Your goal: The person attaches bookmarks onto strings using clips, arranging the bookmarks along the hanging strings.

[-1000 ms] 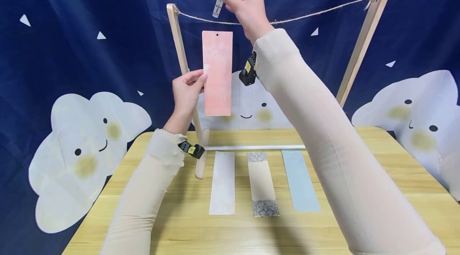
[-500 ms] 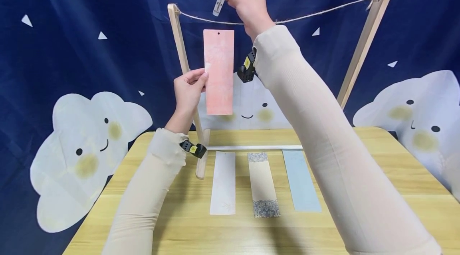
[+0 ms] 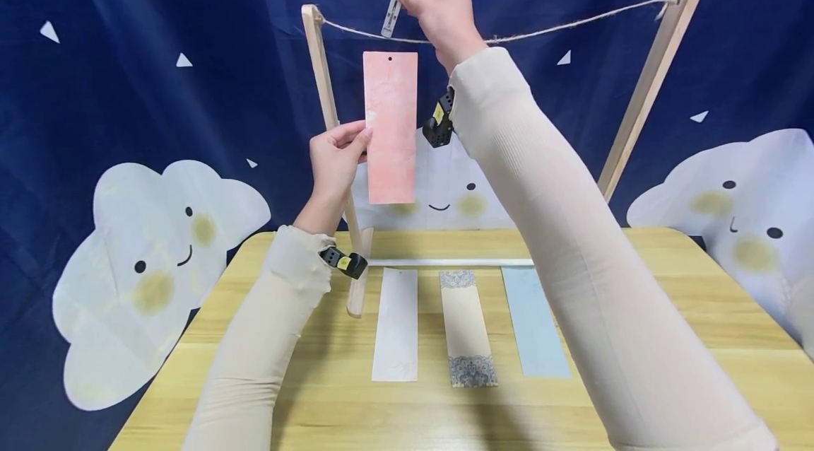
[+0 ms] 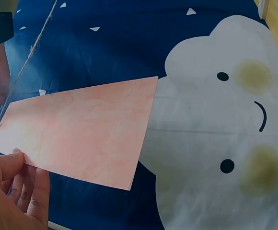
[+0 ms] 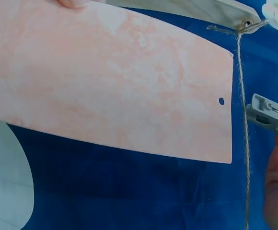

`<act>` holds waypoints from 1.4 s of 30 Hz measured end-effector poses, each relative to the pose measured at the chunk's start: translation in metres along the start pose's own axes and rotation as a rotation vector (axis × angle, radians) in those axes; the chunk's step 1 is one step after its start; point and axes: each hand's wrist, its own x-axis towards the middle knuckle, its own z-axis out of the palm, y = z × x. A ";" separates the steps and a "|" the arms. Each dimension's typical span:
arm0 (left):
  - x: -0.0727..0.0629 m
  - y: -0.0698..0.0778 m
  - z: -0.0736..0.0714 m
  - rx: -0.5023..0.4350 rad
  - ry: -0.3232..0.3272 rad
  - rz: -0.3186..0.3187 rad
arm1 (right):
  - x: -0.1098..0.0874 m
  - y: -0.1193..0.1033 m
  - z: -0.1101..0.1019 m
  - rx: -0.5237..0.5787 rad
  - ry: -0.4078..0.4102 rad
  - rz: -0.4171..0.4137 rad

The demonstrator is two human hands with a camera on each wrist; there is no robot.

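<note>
My left hand (image 3: 337,161) pinches the left edge of a pink bookmark (image 3: 391,133), holding it upright with its small punched hole at the top. The bookmark's upper edge sits just below the twine (image 3: 547,32). Above it, my right hand (image 3: 441,9) pinches the upper end of a grey clothespin (image 3: 391,16), whose lower end points down at the twine. In the right wrist view the clothespin (image 5: 272,114) lies right at the twine (image 5: 245,143), on the far side from the bookmark's hole.
The twine runs between two wooden posts (image 3: 650,90). On the wooden table (image 3: 445,423) lie a white bookmark (image 3: 396,324), a beige one with blue lace pattern (image 3: 467,320) and a light blue one (image 3: 535,324). A white bar (image 3: 445,263) crosses behind them.
My right hand rose slightly with the clothespin, then lowered it toward the twine. My left hand and the pink bookmark shifted a little to the right in the head view.
</note>
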 end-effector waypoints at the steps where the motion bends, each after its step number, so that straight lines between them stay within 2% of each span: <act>1: 0.000 0.000 0.000 0.003 0.002 -0.002 | 0.000 0.000 0.000 0.001 0.006 0.001; 5: 0.000 0.000 0.001 0.015 0.001 0.002 | -0.001 0.001 0.000 -0.003 0.021 -0.011; 29: 0.003 0.000 0.002 -0.043 -0.004 0.019 | 0.000 0.009 0.002 -0.097 -0.073 -0.018; 42: 0.006 0.005 0.006 -0.085 0.009 0.012 | -0.004 0.007 0.001 -0.166 -0.139 0.031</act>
